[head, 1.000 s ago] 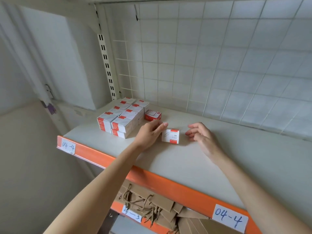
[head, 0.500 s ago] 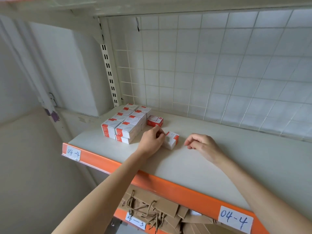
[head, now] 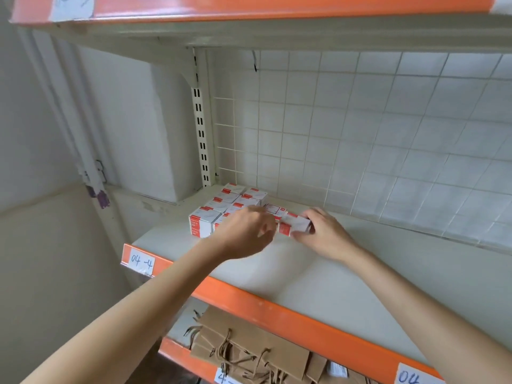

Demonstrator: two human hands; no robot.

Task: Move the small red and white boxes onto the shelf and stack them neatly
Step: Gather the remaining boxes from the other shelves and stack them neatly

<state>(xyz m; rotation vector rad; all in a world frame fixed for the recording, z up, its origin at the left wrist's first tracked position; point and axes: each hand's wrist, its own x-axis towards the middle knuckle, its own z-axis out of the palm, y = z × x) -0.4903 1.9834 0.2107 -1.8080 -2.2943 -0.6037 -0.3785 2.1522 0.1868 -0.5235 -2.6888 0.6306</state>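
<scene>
A small red and white box [head: 294, 225] is just above the white shelf [head: 346, 275], and my right hand [head: 324, 235] grips its right end with the fingers on top and the thumb below. My left hand [head: 245, 231] is blurred, with curled fingers at the box's left end; whether it holds the box is unclear. Behind my left hand, several matching boxes [head: 216, 209] are stacked in rows at the shelf's left back corner. One box with a red face [head: 274, 210] lies alone to the right of the stack.
A wire grid [head: 360, 128] backs the shelf and a slotted upright [head: 201, 128] stands at its left. An orange beam [head: 277, 309] edges the front, and another shelf [head: 249, 9] hangs overhead. Brown paper bags [head: 249, 347] lie on the level below.
The box has passed from my left hand's grip to my right hand, which moved left and took its right end. The camera has tilted up, showing the shelf above.
</scene>
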